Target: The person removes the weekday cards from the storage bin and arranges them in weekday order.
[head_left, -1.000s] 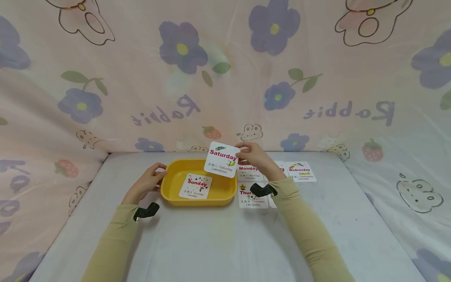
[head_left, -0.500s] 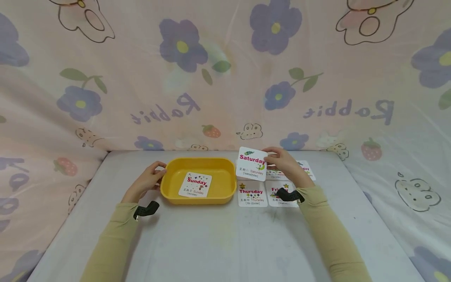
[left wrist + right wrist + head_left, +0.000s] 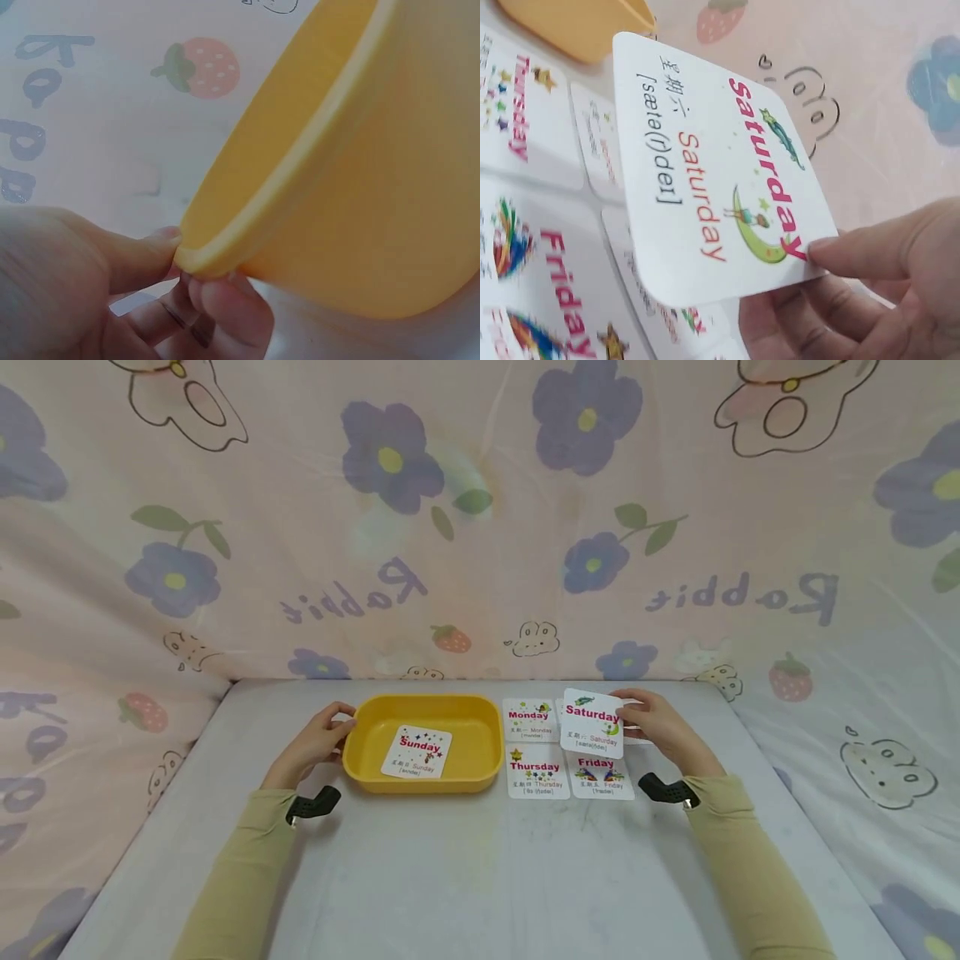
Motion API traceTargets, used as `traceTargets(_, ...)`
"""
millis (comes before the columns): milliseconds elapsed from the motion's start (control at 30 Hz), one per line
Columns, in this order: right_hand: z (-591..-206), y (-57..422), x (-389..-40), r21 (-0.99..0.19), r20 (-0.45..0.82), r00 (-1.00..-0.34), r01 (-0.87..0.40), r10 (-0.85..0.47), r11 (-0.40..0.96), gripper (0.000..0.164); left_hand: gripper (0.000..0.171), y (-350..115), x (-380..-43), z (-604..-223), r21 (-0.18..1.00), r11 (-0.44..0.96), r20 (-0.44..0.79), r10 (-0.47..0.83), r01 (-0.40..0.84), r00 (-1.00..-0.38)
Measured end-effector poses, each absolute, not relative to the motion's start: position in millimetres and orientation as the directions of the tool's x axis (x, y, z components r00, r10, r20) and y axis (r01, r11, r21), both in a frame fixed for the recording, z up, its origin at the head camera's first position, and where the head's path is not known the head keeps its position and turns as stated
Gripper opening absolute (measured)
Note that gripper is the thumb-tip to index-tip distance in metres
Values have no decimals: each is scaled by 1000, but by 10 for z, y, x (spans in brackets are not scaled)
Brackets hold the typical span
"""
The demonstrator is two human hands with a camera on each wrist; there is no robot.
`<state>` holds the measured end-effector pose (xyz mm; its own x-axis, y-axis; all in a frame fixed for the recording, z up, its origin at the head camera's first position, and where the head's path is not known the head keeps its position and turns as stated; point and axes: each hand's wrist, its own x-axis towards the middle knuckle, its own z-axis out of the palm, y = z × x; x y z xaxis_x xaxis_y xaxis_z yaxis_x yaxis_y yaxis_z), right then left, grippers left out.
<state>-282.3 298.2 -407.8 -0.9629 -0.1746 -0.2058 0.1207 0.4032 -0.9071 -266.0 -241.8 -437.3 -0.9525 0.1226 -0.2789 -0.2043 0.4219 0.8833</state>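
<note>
My right hand [image 3: 660, 727] pinches the right edge of the Saturday card [image 3: 592, 724], thumb on its face and fingers beneath. That card hangs raised and tilted above the laid-out cards, covering much of the back row. At the left, my left hand [image 3: 318, 742] pinches the rim of a yellow tray [image 3: 423, 786] between thumb and fingers, which the left wrist view shows up close. Inside the tray lies the Sunday card [image 3: 417, 752], face up and slightly turned.
Right of the tray, the Monday card [image 3: 529, 720] lies behind the Thursday card [image 3: 538, 772]. The Friday card [image 3: 602, 777] sits beside Thursday, partly overlapped in view by the held card. A patterned cloth [image 3: 480, 527] rises behind the white table [image 3: 465, 868].
My right hand has carried the Saturday card rightward and a little lower, from over the tray to above the card rows. My left hand has stayed at the tray's rim.
</note>
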Motion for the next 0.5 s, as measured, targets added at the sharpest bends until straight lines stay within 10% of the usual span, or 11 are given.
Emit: traceTargets(500, -4401, 3403, -2666, -827, -353, -931, 265, -91, 496, 48, 34, -2424, -2653, -4379, 877, 432, -285, 113, -211, -952)
